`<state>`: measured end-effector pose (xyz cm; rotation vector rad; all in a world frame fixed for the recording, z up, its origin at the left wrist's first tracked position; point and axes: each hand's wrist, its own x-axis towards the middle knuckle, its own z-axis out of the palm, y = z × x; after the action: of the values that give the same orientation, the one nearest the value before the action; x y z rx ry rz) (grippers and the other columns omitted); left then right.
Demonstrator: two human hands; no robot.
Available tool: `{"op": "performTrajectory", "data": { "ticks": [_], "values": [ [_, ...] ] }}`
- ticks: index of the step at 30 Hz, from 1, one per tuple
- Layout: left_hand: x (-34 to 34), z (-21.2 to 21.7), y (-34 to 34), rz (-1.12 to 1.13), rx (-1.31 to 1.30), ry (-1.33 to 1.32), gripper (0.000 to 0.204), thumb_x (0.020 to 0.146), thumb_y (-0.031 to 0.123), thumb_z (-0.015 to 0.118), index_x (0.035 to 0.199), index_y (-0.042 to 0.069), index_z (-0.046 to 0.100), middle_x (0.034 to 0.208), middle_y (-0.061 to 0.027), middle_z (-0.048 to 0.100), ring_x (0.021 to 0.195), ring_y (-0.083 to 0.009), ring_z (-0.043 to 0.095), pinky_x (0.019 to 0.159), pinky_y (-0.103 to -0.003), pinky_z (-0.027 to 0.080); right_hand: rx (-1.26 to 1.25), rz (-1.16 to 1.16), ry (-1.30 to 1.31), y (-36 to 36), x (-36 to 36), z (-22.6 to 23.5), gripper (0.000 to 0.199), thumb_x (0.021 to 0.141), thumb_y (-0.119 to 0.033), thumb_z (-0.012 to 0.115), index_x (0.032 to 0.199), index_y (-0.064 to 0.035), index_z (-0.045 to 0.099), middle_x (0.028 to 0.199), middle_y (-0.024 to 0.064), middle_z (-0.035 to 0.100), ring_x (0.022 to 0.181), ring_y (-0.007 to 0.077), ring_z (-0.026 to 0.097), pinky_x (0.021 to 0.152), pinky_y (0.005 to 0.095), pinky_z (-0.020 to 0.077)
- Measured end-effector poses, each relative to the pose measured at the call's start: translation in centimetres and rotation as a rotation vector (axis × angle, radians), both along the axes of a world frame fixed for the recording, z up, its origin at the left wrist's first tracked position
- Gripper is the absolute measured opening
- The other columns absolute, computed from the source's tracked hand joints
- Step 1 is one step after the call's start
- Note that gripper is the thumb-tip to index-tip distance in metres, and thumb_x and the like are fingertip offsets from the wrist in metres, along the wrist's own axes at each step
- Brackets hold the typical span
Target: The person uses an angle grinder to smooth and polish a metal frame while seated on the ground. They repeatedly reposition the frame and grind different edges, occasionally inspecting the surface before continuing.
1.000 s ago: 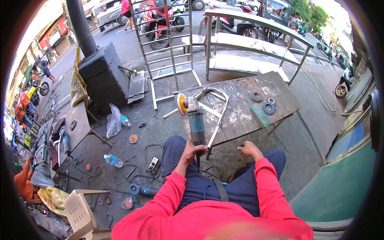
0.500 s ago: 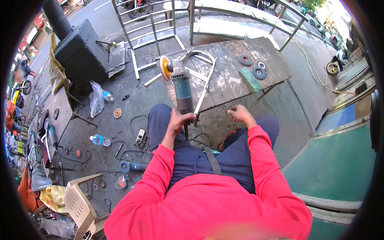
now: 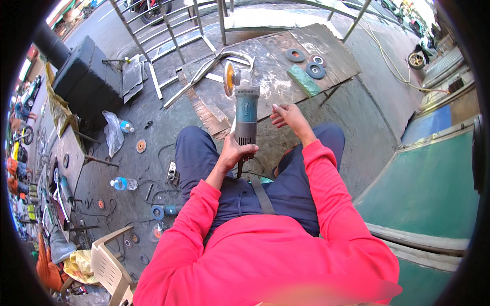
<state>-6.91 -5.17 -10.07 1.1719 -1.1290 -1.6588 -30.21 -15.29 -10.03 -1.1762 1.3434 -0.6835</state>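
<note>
One teal-and-grey angle grinder (image 3: 247,109) in hand: gripping its near end in the left hand (image 3: 236,153), fingers wrapped around it, with the orange-yellow disc (image 3: 229,79) at the far end, seen against the worn wooden table (image 3: 275,76). Holding the right hand (image 3: 292,120) apart, fingers loosely bent, near a green block (image 3: 303,80) just beside three abrasive wheels (image 3: 315,70).
</note>
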Motion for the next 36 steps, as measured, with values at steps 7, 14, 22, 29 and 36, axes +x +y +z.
{"op": "performTrajectory", "data": {
  "ticks": [7, 14, 22, 29, 36],
  "values": [
    [-4.6, 0.8, -2.8, -0.048, -0.037, -0.17, 0.026, 0.071, 0.02, 0.075, 0.079, 0.0, 0.061, 0.062, -0.0078, 0.062, 0.048, -0.0137, 0.058, 0.042, -0.026, 0.043, 0.021, -0.229, 0.052, -2.3, -1.5, -2.1, 0.046, 0.093, -0.043, 0.058, 0.095, 0.0034, 0.061, 0.082, 0.0138, 0.067, 0.061, 0.0205, 0.066, 0.052, 0.0321, 0.0543],
    [-11.2, -0.7, -9.7, 0.093, 0.001, -0.377, 0.029, 0.065, 0.028, 0.079, 0.064, 0.001, 0.067, 0.057, -0.0059, 0.061, 0.046, -0.0131, 0.057, 0.043, -0.027, 0.043, -0.051, -0.483, -0.02, -3.6, -6.3, -1.5, 0.042, 0.089, -0.035, 0.062, 0.097, 0.0069, 0.061, 0.079, 0.0143, 0.066, 0.058, 0.0208, 0.066, 0.047, 0.0321, 0.0526],
    [-17.2, -5.3, -14.2, 0.386, -0.034, -0.787, 0.045, 0.057, 0.033, 0.082, 0.068, -0.009, 0.068, 0.063, -0.0158, 0.067, 0.055, -0.0205, 0.068, 0.054, -0.034, 0.054, 0.0, -0.525, -0.151, -3.9, -9.6, -1.6, 0.034, 0.09, -0.032, 0.062, 0.088, 0.0018, 0.061, 0.078, 0.012, 0.066, 0.055, 0.0192, 0.064, 0.046, 0.0309, 0.0521],
    [-20.8, -6.3, -12.7, 0.384, 0.001, -0.866, 0.088, 0.068, 0.03, 0.08, 0.13, -0.013, 0.037, 0.1, -0.0271, 0.066, 0.093, -0.0387, 0.067, 0.08, -0.044, 0.055, -0.034, -0.453, -0.184, -3.4, -9.4, -1.1, 0.032, 0.09, -0.032, 0.062, 0.088, 0.0002, 0.061, 0.077, 0.0112, 0.067, 0.057, 0.0189, 0.064, 0.047, 0.0309, 0.052],
    [-21.4, -5.2, -12.4, 0.214, -0.111, -0.985, 0.104, 0.07, 0.032, 0.08, 0.141, -0.015, 0.02, 0.1, -0.0261, 0.066, 0.094, -0.0355, 0.067, 0.08, -0.041, 0.055, -0.045, -0.409, -0.165, -2.8, -9.0, 0.3, 0.031, 0.091, -0.03, 0.06, 0.088, 0.0003, 0.063, 0.078, 0.0112, 0.067, 0.055, 0.0175, 0.064, 0.046, 0.0296, 0.0512]
  ]
}}
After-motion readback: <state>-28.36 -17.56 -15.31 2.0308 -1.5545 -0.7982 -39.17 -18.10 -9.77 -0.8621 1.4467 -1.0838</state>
